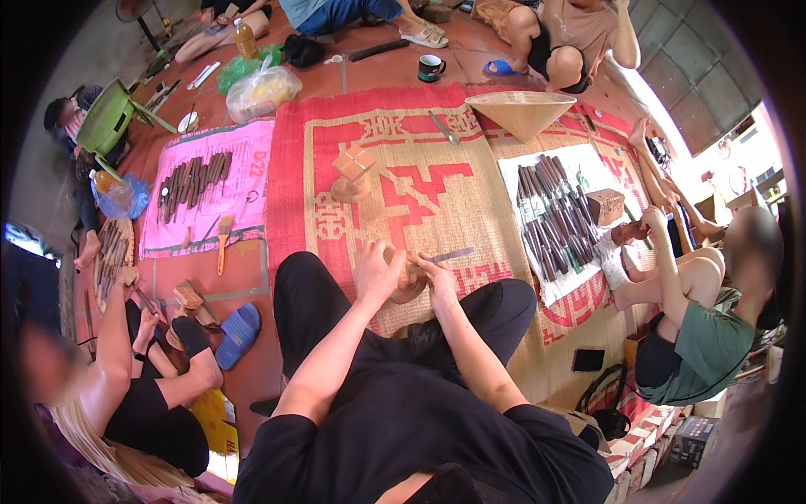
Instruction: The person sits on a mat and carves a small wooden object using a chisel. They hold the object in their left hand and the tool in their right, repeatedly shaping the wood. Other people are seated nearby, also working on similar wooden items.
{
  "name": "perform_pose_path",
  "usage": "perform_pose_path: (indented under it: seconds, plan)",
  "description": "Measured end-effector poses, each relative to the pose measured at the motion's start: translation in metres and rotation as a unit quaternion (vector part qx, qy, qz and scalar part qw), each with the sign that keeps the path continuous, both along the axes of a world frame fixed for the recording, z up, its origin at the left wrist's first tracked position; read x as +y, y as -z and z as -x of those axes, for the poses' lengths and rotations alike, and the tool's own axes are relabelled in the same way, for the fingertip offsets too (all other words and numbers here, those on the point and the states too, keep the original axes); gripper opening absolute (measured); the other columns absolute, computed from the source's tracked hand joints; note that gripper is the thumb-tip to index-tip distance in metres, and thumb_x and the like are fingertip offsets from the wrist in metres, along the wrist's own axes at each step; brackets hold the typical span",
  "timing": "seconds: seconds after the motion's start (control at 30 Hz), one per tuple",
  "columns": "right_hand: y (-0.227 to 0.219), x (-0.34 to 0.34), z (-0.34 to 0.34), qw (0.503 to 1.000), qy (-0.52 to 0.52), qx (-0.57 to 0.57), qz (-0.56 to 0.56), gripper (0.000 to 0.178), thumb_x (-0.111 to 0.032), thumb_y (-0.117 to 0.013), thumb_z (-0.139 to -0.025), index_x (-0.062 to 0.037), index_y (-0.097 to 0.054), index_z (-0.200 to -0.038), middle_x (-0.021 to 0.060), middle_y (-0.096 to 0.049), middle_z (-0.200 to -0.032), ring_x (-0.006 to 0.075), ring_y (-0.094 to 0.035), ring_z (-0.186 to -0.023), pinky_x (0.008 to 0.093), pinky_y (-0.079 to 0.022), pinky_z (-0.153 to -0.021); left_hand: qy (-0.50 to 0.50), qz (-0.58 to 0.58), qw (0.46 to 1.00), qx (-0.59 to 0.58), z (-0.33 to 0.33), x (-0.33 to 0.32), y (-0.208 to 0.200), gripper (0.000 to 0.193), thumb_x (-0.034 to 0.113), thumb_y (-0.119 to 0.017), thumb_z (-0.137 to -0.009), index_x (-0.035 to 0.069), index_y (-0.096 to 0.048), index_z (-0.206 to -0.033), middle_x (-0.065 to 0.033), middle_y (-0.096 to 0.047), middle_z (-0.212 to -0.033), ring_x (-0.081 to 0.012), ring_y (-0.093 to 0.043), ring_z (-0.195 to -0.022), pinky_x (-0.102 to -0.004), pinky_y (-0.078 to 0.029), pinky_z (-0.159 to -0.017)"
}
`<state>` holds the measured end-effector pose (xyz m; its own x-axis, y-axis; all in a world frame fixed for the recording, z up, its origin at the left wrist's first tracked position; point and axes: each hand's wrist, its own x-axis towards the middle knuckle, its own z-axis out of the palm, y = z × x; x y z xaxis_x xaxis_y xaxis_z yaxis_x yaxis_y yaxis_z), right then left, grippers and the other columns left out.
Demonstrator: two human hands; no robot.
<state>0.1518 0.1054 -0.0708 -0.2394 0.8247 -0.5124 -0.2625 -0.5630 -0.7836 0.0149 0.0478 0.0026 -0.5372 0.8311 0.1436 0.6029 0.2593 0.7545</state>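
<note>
My left hand (379,267) is closed, its fingertips pinched together over a round wooden block (410,288) between my knees. Close beside it, my right hand (439,277) is closed too, thumb and fingers pinching. A flat grey metal strip (454,254) runs out to the right from my right fingertips. A small orange-brown bit shows between the two hands, but its kind is too small to make out. Ahead of my hands, on the red and straw-coloured mat (495,197), a square wooden block (353,165) with light cross lines rests on a round wooden base (350,190).
Several dark-handled tools lie on a pink cloth (252,151) at left, beside a brush (223,244). More lie on a white cloth (550,290) at right. A conical hat (520,113), a spoon (442,128) and a mug (431,68) are farther off. People sit at both sides.
</note>
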Motion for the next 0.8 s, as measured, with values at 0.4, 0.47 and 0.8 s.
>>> perform_pose_path:
  seconds: [0.4, 0.47, 0.8]
  plan:
    - [0.016, 0.000, -0.003, 0.999, 0.006, 0.044, -0.019, 0.038, -0.009, -0.073, -0.076, 0.0015, -0.063, -0.111, 0.0066, -0.064, -0.104, 0.0164, -0.057, -0.098, 0.0306, -0.040, -0.089, 0.006, 0.018, 1.000, -0.007, 0.000, 0.000, -0.005, 0.027, 0.034, -0.063, -0.081, 0.009, -0.059, -0.089, -0.0105, -0.055, -0.095, -0.0344, -0.053, -0.094, -0.0458, -0.044, -0.079]
    - [0.023, -0.001, -0.006, 0.999, 0.000, 0.030, -0.011, 0.038, -0.010, -0.074, -0.076, 0.0011, -0.063, -0.110, 0.0060, -0.064, -0.104, 0.0161, -0.056, -0.099, 0.0307, -0.040, -0.088, 0.010, 0.030, 1.000, 0.003, -0.003, 0.000, -0.007, 0.027, 0.034, -0.062, -0.081, 0.009, -0.060, -0.089, -0.0107, -0.055, -0.095, -0.0347, -0.053, -0.094, -0.0460, -0.044, -0.079]
    - [0.026, -0.008, -0.006, 0.998, -0.019, 0.047, -0.028, 0.040, -0.009, -0.073, -0.076, -0.0009, -0.061, -0.113, 0.0087, -0.065, -0.101, 0.0179, -0.058, -0.101, 0.0338, -0.040, -0.091, 0.001, 0.004, 1.000, 0.004, 0.001, 0.001, 0.001, 0.027, 0.032, -0.065, -0.080, 0.008, -0.061, -0.090, -0.0130, -0.056, -0.094, -0.0341, -0.054, -0.091, -0.0447, -0.044, -0.078]
